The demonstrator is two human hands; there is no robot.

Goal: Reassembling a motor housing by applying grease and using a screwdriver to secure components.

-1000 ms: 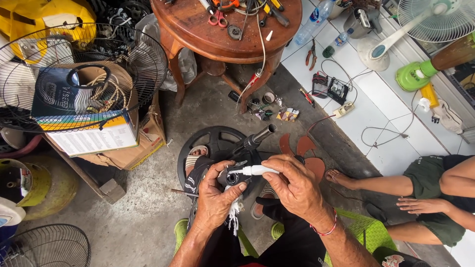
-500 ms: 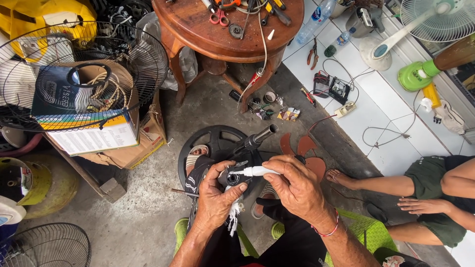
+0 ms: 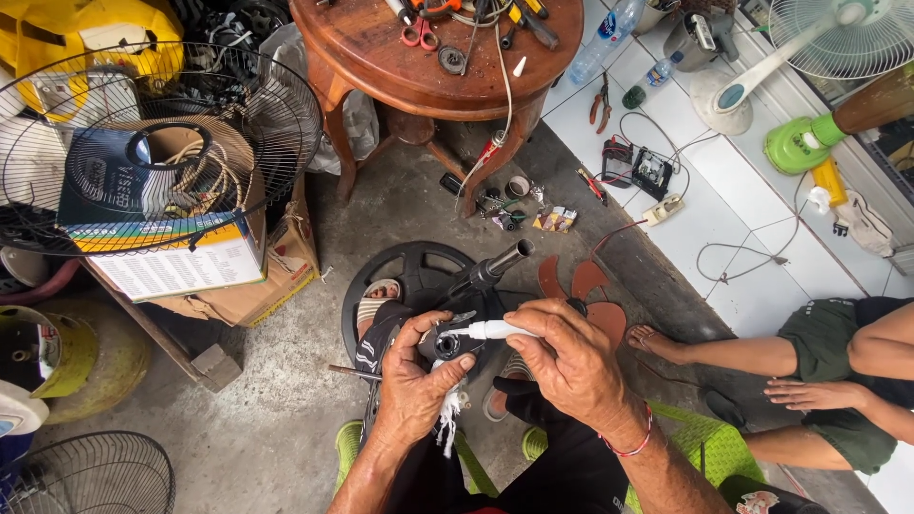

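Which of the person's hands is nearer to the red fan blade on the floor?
Right. The right hand is just beside the red fan blade, while the left hand is farther away, across the black motor part.

I take this for a small fan-repair workshop: wire fan guards (image 3: 152,143) left of my hands, a tool-strewn round wooden table (image 3: 381,57) beyond them, probably a standing fan (image 3: 838,38) far right.
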